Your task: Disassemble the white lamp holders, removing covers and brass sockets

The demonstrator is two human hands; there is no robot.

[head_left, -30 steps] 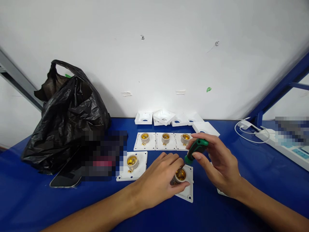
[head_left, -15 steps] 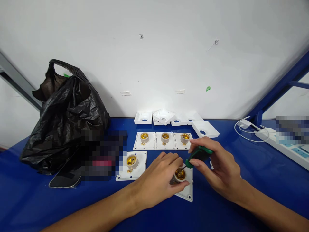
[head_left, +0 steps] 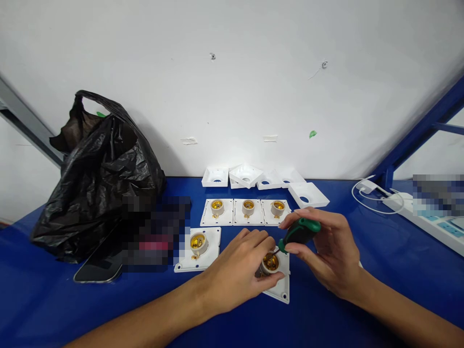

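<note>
My left hand (head_left: 241, 270) is wrapped round a lamp socket (head_left: 271, 262) on a square white base plate, holding it down on the blue table. Between the fingers and thumb of my right hand (head_left: 328, 249) is a screwdriver (head_left: 300, 233) with a green and black handle. Its shaft slants down to the left into the brass-coloured inside of the socket; the very tip is hard to make out. Just left of my left hand lies another lamp socket (head_left: 198, 243) on its plate. Behind my hands, three more sockets on plates, one of them a lamp socket (head_left: 248, 208), form a row.
Several white square covers (head_left: 309, 195) with round holes lie near the wall. A black plastic bag (head_left: 105, 169) stands at the left, beside a phone (head_left: 99, 263) and a blurred-out patch. At the right are a power strip (head_left: 427, 220) and a white cable (head_left: 377, 210).
The fingers of my right hand have shifted slightly on the screwdriver handle, which has turned a little. My left hand and the socket stay in place.
</note>
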